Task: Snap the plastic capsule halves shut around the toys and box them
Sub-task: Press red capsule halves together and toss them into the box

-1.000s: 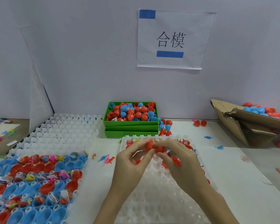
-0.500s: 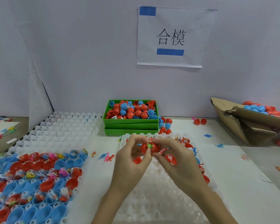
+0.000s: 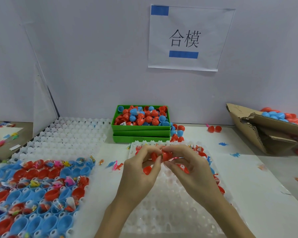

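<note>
Capsule halves (image 3: 160, 155) at frame centre, pinched in my left hand (image 3: 141, 170) and right hand (image 3: 187, 169) grips, may trap the toy's green edge and fail to snap.

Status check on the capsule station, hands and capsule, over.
Left hand and right hand both pinch one red capsule. Halves meeting, seam not yet flush. Cardboard box at right, path clear.

Fingers of both hands cover most of the red capsule (image 3: 162, 155); the cardboard box (image 3: 272, 133) is cut off by the right edge.
</note>
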`<state>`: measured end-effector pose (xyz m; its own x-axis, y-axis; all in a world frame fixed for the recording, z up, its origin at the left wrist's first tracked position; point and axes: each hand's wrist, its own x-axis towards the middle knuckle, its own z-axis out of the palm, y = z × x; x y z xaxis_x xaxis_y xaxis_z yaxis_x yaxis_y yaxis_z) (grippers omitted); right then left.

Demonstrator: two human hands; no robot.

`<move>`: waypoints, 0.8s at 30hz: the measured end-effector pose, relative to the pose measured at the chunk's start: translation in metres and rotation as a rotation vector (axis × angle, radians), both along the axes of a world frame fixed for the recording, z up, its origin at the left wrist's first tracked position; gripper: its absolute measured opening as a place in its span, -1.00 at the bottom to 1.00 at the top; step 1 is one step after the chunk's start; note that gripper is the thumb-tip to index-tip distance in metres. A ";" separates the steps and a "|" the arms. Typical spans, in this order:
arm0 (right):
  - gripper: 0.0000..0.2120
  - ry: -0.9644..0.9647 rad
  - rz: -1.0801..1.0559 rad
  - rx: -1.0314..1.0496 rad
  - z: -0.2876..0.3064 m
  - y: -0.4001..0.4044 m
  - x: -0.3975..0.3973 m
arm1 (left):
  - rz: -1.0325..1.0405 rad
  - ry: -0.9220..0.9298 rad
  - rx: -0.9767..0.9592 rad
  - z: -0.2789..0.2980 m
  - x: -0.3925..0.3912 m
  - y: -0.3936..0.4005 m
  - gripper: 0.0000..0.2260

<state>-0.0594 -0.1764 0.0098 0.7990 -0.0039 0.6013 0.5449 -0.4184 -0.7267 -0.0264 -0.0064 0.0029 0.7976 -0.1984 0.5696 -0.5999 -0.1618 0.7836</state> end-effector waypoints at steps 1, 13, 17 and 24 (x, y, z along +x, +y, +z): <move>-0.68 -0.002 -0.003 -0.008 0.000 0.000 0.000 | -0.002 0.024 -0.001 0.000 -0.001 -0.002 -0.76; -0.67 0.010 -0.050 0.030 0.002 -0.005 0.000 | -0.164 0.195 -0.210 0.002 -0.002 -0.004 -0.66; -0.66 -0.014 -0.033 0.088 0.000 -0.004 0.000 | -0.137 0.180 -0.238 0.002 -0.001 -0.001 -0.66; -0.66 0.008 -0.046 0.185 -0.001 0.002 0.000 | -0.118 0.149 -0.195 0.006 -0.003 0.000 -0.64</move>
